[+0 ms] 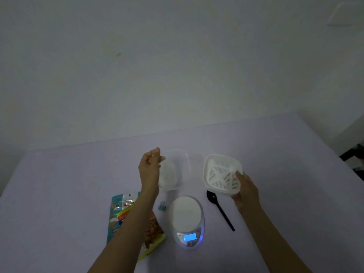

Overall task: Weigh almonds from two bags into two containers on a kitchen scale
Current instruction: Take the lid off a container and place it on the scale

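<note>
My left hand (150, 167) grips the near left edge of a clear plastic container (178, 168) and holds it tilted above the table. My right hand (246, 190) holds a white square strainer basket (222, 174) by its near right corner, thumb on the rim. A white kitchen scale (186, 219) with a lit blue display stands between my arms, its round platform bare. Bags of almonds (120, 211) lie flat under my left forearm, partly hidden.
A black plastic spoon (219, 209) lies right of the scale, bowl pointing away. A small teal binder clip (162, 206) sits left of the scale. The lilac table (275, 154) ends at a pale wall behind; dark objects sit past its right edge.
</note>
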